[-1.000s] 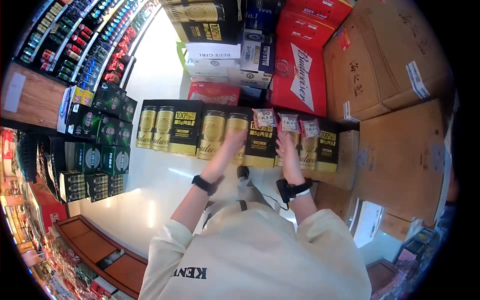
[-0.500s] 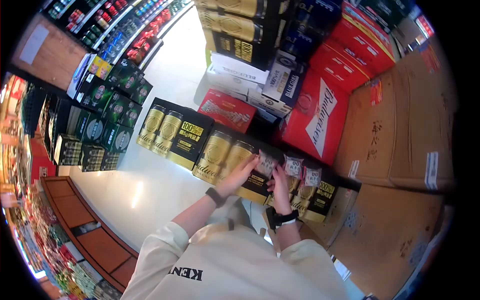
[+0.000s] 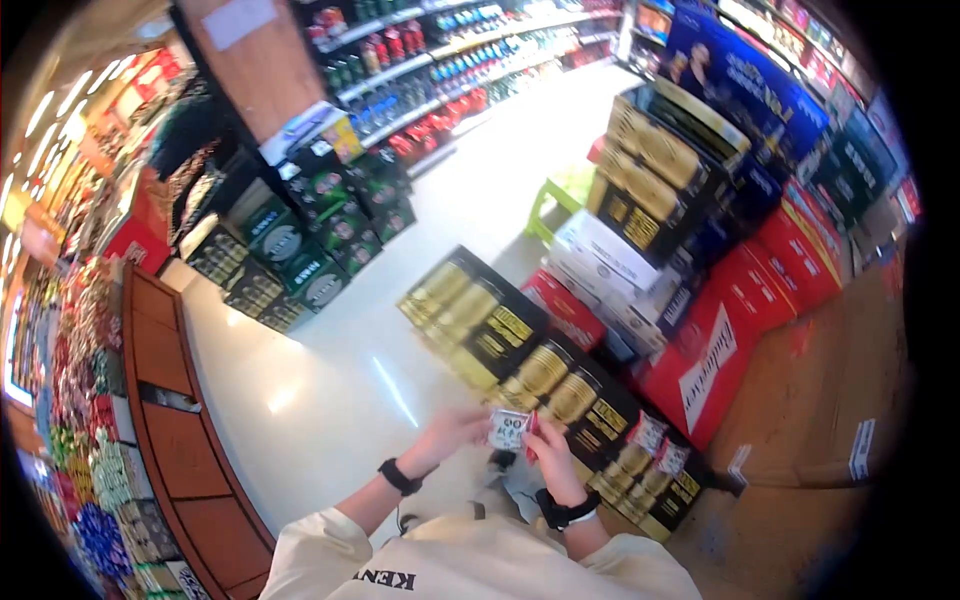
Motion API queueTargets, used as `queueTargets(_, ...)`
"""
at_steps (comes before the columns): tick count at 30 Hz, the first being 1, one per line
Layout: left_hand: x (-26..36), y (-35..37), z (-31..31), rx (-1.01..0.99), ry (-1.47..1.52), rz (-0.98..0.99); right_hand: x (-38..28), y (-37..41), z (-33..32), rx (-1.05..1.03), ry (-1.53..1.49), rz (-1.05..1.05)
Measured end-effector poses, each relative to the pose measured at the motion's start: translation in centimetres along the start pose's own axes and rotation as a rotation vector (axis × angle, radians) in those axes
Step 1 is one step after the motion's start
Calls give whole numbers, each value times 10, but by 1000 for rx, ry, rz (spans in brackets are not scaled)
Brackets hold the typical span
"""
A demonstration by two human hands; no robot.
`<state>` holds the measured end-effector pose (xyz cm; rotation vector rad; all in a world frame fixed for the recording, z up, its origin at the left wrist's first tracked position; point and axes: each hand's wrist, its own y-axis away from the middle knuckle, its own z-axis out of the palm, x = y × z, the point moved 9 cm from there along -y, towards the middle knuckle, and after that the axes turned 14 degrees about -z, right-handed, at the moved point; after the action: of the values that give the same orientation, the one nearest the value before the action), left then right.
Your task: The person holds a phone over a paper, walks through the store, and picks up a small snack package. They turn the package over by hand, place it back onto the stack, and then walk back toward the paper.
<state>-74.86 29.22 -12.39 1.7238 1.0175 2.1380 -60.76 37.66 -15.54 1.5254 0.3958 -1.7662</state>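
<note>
A small white-and-red snack packet with dark printed characters is held up in front of my body. My right hand pinches its right edge between thumb and fingers. My left hand has its fingers closed at the packet's left edge; they are slightly blurred. Beyond the hands stand black-and-gold beer can cartons in a row. Two similar packets, one upper and one lower, lie on the carton at the right end.
Red Budweiser cartons and large brown cardboard boxes are stacked on the right. White cartons and a green stool stand farther back. Dark green cartons stand at the left, near a wooden display stand.
The packet has come off the cartons and is now in my hands, nearer my body. My view has swung, showing more of the aisle and shelves.
</note>
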Motion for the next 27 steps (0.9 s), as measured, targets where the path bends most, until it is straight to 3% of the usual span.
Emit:
queueTargets(2,3,43,-24,57,-11,52,-8,6,38,-66,-15,-9)
queueTargets(7,-24,176,-82,218,285,120,-13,44,148,-335,-48,-41)
queueTargets(13,-149,334,-134,456,574,158,14,152,289,-866,46,45)
queueTargets(15,-177,392,-137,557,675,182,36,194,323,-1038,123,159)
queueTargets(18,-236,466,-137,684,791,220,59,259,377,-1335,96,154)
queueTargets(27,-381,637,-89,1087,1086,300,110,440,487,-1802,136,426)
